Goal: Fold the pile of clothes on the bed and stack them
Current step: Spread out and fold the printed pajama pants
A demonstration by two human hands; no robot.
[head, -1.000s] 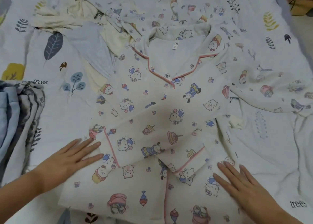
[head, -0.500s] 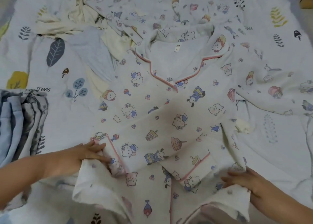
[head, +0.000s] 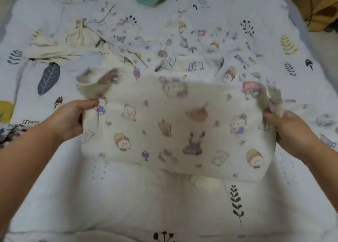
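**Bottom half of the pyjama top going over**

We are mid-fold on the cartoon-print pyjama top [head: 175,124]. Our left hand [head: 67,119] pinches its left edge and our right hand [head: 290,130] grips its right edge, the two well apart with the cloth stretched flat between them. The far corners of the lifted panel are blurred, so we judge it to be swinging away from us — the lower part carried up toward the collar end. The top sits in the middle of the bed [head: 164,205], its far part touching the unfolded pile [head: 113,46] of cream and printed garments beyond it.

At the left edge of the view a folded stack [head: 11,134] shows only in part — that is probably where this piece ends up.

The next move, as we read it, calls for laying the held edge down square on the upper half, corners matched, then letting go and pressing the crease flat. The cloth looks soft and loose, so uneven tension from either hand could skew the fold.
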